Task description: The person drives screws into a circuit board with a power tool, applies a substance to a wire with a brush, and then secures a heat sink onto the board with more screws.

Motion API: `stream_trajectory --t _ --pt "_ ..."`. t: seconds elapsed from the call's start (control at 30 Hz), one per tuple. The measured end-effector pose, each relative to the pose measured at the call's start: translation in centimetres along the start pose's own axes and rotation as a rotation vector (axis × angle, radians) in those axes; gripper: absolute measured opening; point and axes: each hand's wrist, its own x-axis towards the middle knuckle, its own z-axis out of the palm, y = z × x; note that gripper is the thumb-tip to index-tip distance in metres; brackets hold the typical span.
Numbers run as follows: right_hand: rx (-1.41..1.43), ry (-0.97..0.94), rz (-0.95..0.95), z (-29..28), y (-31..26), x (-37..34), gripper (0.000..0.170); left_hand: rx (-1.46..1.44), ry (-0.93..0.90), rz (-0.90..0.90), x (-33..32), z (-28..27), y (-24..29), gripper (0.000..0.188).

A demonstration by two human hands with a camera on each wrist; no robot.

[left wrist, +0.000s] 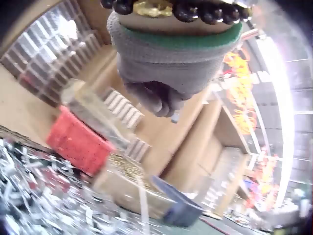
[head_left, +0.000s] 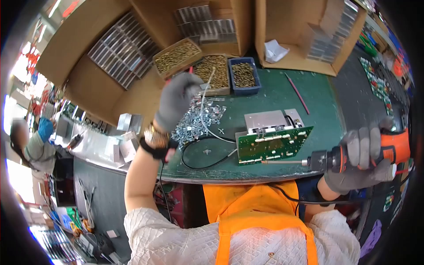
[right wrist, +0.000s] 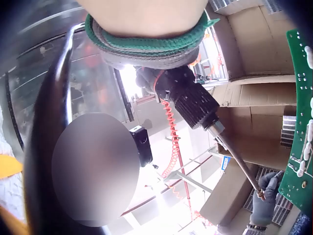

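Observation:
My grey-gloved left hand (head_left: 176, 99) is raised above a heap of small metal clips (head_left: 196, 119). Its curled fingers pinch a small shiny metal piece (left wrist: 175, 117), seen at the fingertips in the left wrist view. My gloved right hand (head_left: 364, 152) grips an orange and black power screwdriver (head_left: 399, 148). The long bit (right wrist: 242, 164) points left, with a brass-coloured screw (right wrist: 261, 196) at its tip. In the head view, that tip overlaps the lower edge of a green circuit board (head_left: 276, 145), which stands on edge against grey metal blocks (head_left: 265, 119).
Cardboard trays of brass screws (head_left: 176, 57) and a blue bin (head_left: 245, 75) stand at the back. Behind them are large cartons (head_left: 106, 97) holding finned metal parts. A black cable (head_left: 194, 167) loops left of the board; a purple stick (head_left: 298, 93) lies behind it.

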Motion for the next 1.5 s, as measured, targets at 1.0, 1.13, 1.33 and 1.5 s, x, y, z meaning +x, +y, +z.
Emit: stream_trajectory --t 1.0,1.13,1.33,1.5 --pt "0.186 -0.175 0.056 0.0 1.4 2.8 0.051 -0.256 -0.276 0.497 -4.8 4.4 8.4 0.041" --pt "0.168 -0.136 0.032 0.3 1.7 2.6 0.048 -0.265 -0.247 0.482 -5.2 4.6 8.0 0.04" --pt "0.206 -0.077 0.042 -0.2 2.5 2.6 0.048 -0.279 -0.206 0.484 -5.2 5.1 7.7 0.041" --pt "0.163 0.054 -0.019 -1.2 2.3 3.3 0.053 -0.015 -0.037 0.348 -2.2 4.5 4.3 0.029"
